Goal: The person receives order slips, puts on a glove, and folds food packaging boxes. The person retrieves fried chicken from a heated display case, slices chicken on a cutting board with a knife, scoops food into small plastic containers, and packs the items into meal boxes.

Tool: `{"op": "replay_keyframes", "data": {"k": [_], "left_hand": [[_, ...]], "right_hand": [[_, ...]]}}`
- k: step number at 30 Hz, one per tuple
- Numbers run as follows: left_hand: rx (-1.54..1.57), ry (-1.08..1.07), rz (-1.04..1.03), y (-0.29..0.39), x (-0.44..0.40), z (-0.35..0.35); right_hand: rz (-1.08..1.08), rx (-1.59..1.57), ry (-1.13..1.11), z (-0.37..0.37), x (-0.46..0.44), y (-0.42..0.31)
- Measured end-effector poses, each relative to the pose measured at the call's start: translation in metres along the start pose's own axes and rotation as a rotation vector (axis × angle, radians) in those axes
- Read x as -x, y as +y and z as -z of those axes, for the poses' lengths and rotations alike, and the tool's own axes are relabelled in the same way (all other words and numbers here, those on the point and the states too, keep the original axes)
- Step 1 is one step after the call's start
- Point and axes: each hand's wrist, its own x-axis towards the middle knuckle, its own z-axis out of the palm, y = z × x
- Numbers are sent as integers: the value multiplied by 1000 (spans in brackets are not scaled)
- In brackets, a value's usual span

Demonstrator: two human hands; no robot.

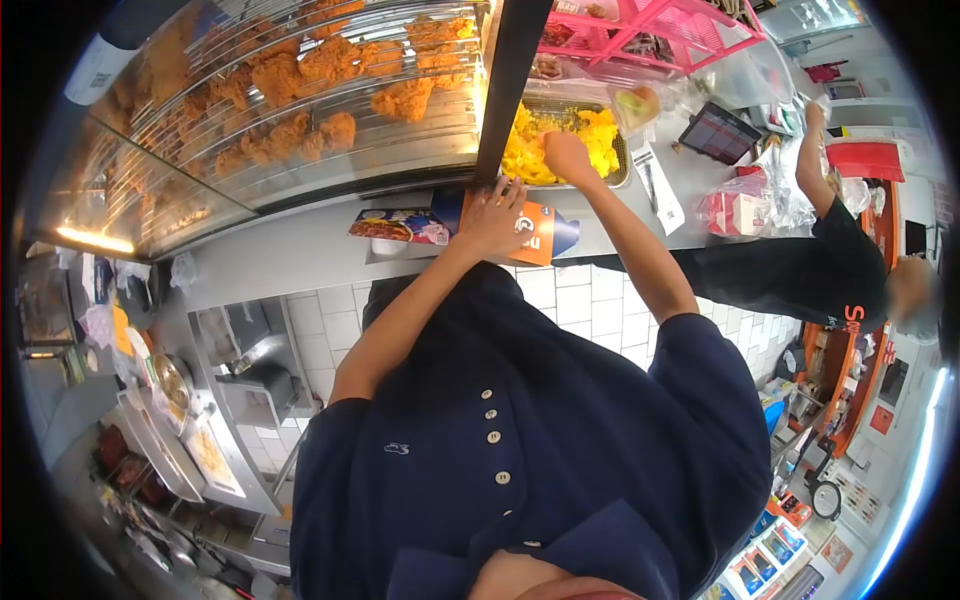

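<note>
My left hand (494, 214) lies with fingers spread on an orange and blue printed paper food package (540, 240) at the counter's front edge. Just beyond it, my right hand (566, 156) reaches over a metal tray (622, 180) filled with lumpy yellow food (598, 130). The fingers of that hand are curled closed at the food, and whatever they grip is hidden. Left of my left hand, a dark printed packet (400, 225) lies on the counter.
A glass-fronted warmer holds fried chicken (335, 62) on wire racks at upper left. Pink baskets (660, 30) stand behind the tray. A tablet (718, 133) stands farther right. Another person in black (800, 270) reaches over the counter at right. Metal equipment (255, 360) stands at left.
</note>
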Motion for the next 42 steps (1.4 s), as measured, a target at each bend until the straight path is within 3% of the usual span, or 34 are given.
{"op": "replay_keyframes", "data": {"k": [3,4,7,8,12,15,16,17,19,20,21,23,24,25,27,28,29,31,33,35,39,41,42], "left_hand": [[24,-28,13,2,-3,6],[39,-55,13,2,-2,6],[78,-74,16,1,-5,6],[75,-76,16,2,-4,5],[70,-35,9,1,-2,6],[114,-5,8,1,0,2],[122,0,5,1,0,2],[124,2,6,-1,0,1],[114,31,-4,1,1,-1],[117,27,-6,1,1,-3],[94,50,-11,1,1,-2],[72,67,-20,0,1,-1],[27,49,-13,0,0,-1],[-17,34,-7,0,0,0],[-14,52,-12,-1,-1,-1],[-13,62,-15,-2,1,-2],[-13,62,-9,-3,2,-2],[20,62,-17,-3,1,0],[35,57,-18,-1,3,0],[41,52,-33,-4,1,4],[72,31,-34,-2,3,6],[96,31,-34,-4,4,6],[91,16,-32,-3,5,7]], "right_hand": [[-141,-257,-10,3,-29,16],[-474,-908,-169,2,-37,4],[-313,-699,6,1,-52,-38],[-450,-844,-152,13,-52,-40],[-567,-1114,-321,38,-40,-8],[-598,-1024,-172,62,-23,1],[-496,-799,-135,54,-30,14],[-495,-797,-136,40,-36,20],[-58,-114,311,31,-40,3],[-55,-39,109,30,-40,-8],[-59,-39,104,23,-37,-15],[346,6,73,8,-28,-24],[396,161,-175,17,-24,-28],[394,163,-178,38,-25,-30],[300,77,-420,81,-33,-24],[404,-229,-357,58,-47,10],[410,-230,-358,48,-50,29],[225,-600,-411,42,-52,48],[135,-651,-449,39,-43,53],[-135,-814,-537,36,-35,58],[-248,-1115,-459,21,-28,81],[262,-473,77,-6,-37,97],[175,-311,136,7,-31,75]]}}
